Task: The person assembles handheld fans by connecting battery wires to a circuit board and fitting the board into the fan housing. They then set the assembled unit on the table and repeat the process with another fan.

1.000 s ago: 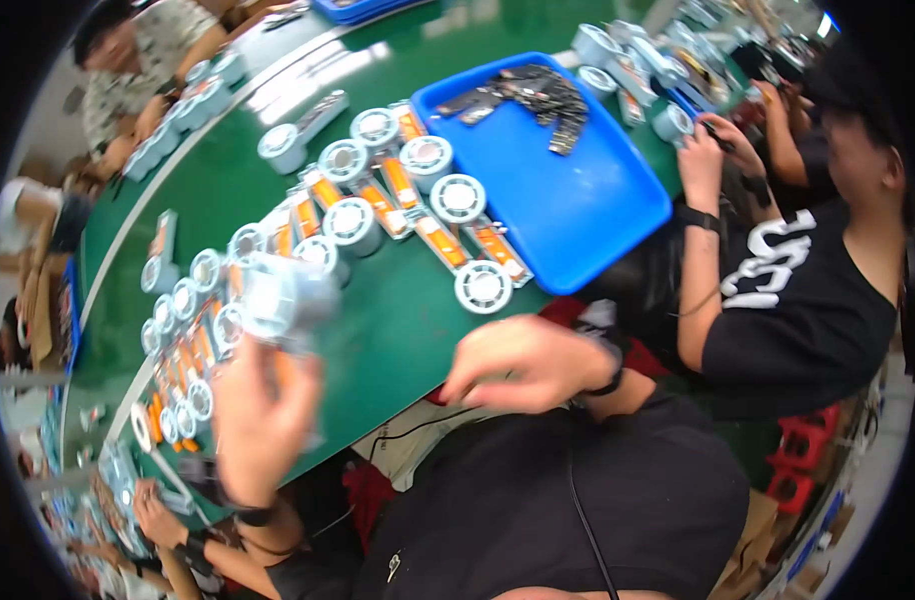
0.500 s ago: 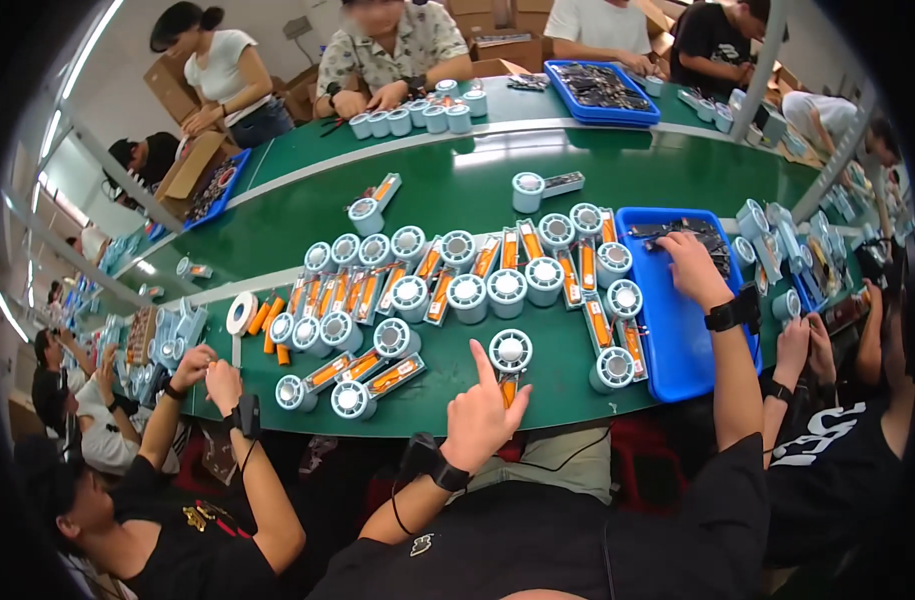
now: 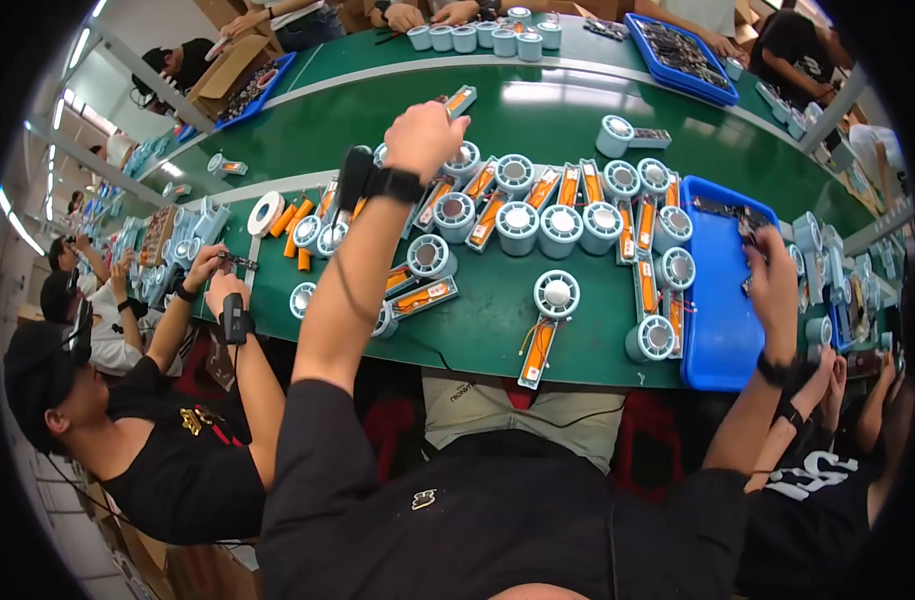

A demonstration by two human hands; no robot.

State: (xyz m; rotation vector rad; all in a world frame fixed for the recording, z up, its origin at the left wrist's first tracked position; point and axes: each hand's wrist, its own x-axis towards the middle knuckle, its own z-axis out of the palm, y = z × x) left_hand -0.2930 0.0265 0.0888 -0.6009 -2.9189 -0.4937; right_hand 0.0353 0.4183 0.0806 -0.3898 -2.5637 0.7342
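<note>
My left hand (image 3: 423,138) reaches across the table to the moving-belt side, closed over a light-blue handheld fan whose open handle (image 3: 463,101) sticks out past the fingers. The hand hides that fan's round head. My right hand (image 3: 775,278) is at the blue tray (image 3: 713,345), fingers curled together on a small dark part (image 3: 747,286); its exact kind is unclear. More dark parts (image 3: 723,209) lie in the tray's far end. One fan (image 3: 557,293) lies in front of me, its handle with an orange battery (image 3: 538,352) pointing toward me.
Several similar fans (image 3: 518,228) stand in rows across the green table (image 3: 498,335). Another fan (image 3: 615,135) lies farther off. A tape roll (image 3: 266,213) and orange batteries (image 3: 296,222) are at left. Co-workers sit on both sides; one (image 3: 128,430) is close at left.
My left hand has moved from near the front fan to the far one, its pointing finger now folded. My right hand has drawn back from the dark parts. The view has shifted.
</note>
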